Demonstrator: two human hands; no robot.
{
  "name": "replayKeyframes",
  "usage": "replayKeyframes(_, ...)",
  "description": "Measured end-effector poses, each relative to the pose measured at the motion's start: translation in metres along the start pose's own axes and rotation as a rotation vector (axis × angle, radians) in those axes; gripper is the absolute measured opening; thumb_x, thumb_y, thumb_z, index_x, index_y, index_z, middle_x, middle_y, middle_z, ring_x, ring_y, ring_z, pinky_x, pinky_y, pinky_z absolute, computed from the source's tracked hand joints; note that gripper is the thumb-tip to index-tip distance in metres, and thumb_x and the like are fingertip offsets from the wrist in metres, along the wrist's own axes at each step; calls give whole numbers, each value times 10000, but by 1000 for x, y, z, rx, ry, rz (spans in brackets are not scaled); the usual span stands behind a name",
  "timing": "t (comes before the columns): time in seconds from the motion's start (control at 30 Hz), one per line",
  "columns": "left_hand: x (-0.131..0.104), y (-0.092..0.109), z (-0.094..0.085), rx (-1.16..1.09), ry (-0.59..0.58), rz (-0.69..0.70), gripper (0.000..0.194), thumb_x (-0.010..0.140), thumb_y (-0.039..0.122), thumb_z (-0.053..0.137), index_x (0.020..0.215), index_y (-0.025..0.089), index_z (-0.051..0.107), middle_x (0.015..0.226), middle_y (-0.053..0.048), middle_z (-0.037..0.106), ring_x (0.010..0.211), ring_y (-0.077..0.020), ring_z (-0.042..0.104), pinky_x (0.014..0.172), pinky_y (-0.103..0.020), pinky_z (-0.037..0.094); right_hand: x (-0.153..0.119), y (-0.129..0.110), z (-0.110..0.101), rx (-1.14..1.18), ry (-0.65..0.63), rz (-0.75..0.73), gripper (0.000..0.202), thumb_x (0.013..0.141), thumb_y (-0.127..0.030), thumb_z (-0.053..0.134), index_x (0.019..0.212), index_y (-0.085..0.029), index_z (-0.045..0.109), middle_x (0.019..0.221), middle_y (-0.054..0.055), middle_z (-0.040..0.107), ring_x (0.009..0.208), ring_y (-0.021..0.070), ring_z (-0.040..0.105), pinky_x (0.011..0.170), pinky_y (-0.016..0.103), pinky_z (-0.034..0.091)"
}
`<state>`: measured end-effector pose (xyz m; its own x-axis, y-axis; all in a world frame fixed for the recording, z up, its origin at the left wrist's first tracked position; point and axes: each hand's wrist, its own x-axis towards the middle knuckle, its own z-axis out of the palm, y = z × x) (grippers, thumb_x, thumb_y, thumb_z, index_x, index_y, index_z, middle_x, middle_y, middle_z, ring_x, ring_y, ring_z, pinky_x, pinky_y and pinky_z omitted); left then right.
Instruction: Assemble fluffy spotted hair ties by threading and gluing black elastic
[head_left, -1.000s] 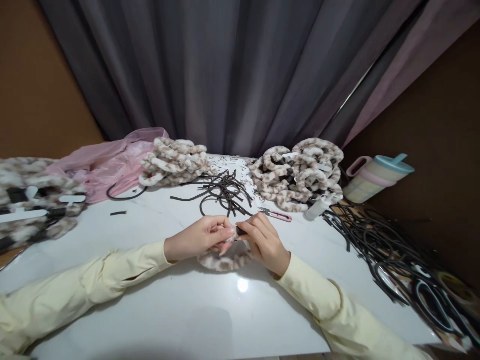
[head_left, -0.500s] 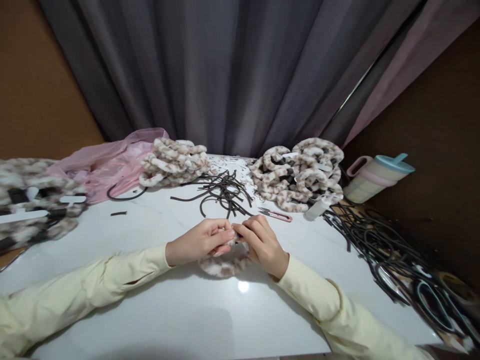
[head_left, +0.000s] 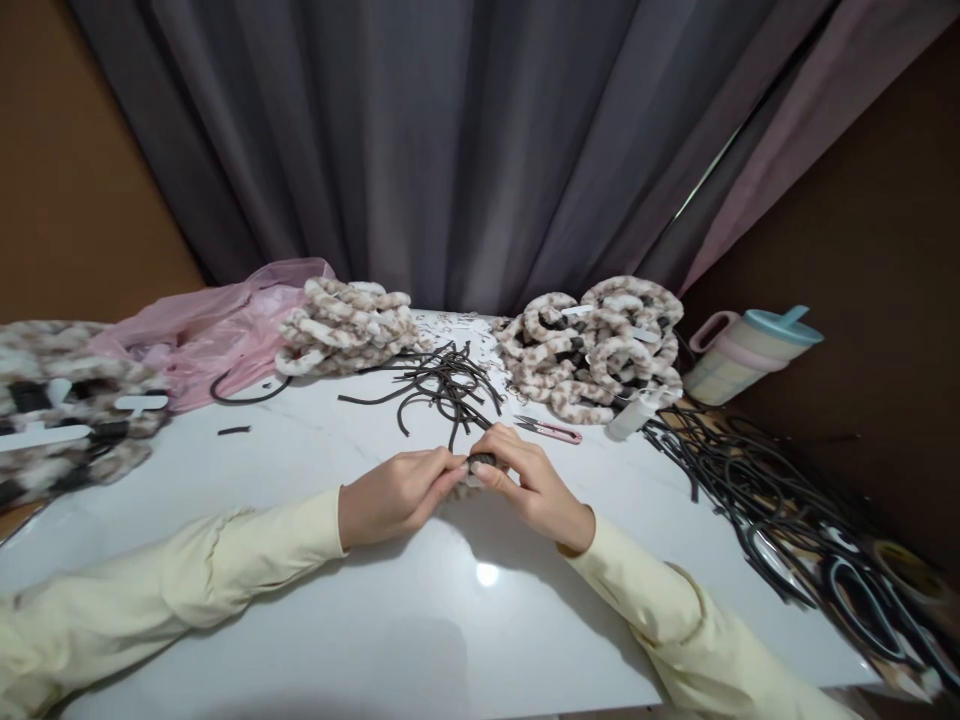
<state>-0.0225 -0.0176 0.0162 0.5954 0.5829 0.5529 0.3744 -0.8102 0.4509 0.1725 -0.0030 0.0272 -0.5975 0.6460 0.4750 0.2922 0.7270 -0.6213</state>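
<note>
Over the middle of the white table, my left hand [head_left: 397, 492] is closed in a pinch at the left end of a dark wrapped piece [head_left: 482, 461]. My right hand [head_left: 531, 482] has its thumb and fingers closed round that same dark piece, close beside the left fingertips. Below it a bit of pale, brown-spotted fluffy ring [head_left: 466, 490] shows between the hands; most of it is hidden by them. Just beyond the hands lies a loose heap of dark cord pieces [head_left: 448, 385]. Small pink-handled snips [head_left: 551, 431] rest to the right of the heap.
Fluffy rings are piled at the back middle [head_left: 349, 325], back right [head_left: 600, 350] and far left [head_left: 120, 385]. A pink plastic bag [head_left: 217, 325], a small white bottle [head_left: 634, 415], a cup [head_left: 742, 360] and tangled dark cords [head_left: 750, 480] also surround the white table [head_left: 360, 630].
The fluffy ring that hung in view below my hands is now mostly hidden behind them. Both hands have turned, and the dark wrapped piece shows between my fingers.
</note>
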Motion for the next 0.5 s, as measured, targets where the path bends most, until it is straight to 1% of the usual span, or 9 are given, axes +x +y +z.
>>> replayKeyframes(0.1, -1, 0, 2, 79, -23, -1, 176, 930, 183, 311, 842, 166, 462, 673, -22, 558, 584, -128, 536, 543, -231, 410, 0, 1, 5, 8, 90, -50, 342, 927, -439, 384, 846, -153, 554, 708, 37, 520, 702, 163, 439, 639, 298, 362)
replayKeyframes(0.17, -1, 1, 2, 112, -44, -19, 202, 934, 193, 293, 831, 168, 464, 685, -33, 562, 603, -137, 539, 558, -243, 415, 0, 0, 6, -2, 122, -80, 343, 925, -430, 393, 823, -147, 557, 677, 34, 507, 681, 161, 429, 615, 291, 353)
replayKeyframes(0.23, 0, 3, 1, 133, -45, -34, 239, 933, 206, 282, 785, 175, 466, 664, -32, 542, 592, -139, 518, 556, -252, 407, 0, 0, 6, -13, 128, -100, 354, 928, -427, 384, 796, -147, 556, 645, 27, 488, 660, 157, 417, 599, 285, 345)
replayKeyframes(0.37, 2, 6, 0, 103, -14, -76, 293, 917, 240, 320, 645, 197, 419, 561, 4, 430, 516, -129, 418, 512, -257, 359, 0, -2, 5, -23, 119, -124, 381, 935, -433, 345, 771, -150, 540, 635, 23, 460, 653, 156, 404, 593, 281, 343)
replayKeyframes(0.43, 4, 7, -2, 43, -2, -89, 272, 905, 231, 347, 641, 200, 408, 563, 9, 422, 526, -131, 419, 524, -258, 359, -1, -1, 5, -36, 110, -141, 371, 944, -422, 327, 783, -152, 525, 649, 25, 453, 662, 158, 400, 600, 282, 348)
replayKeyframes(0.5, 5, 9, -5, -33, -10, -120, 230, 896, 207, 355, 673, 199, 409, 584, 12, 444, 538, -125, 441, 544, -249, 367, -1, 1, 5, -71, 90, -161, 353, 955, -401, 302, 817, -151, 509, 682, 35, 460, 683, 163, 402, 616, 288, 358)
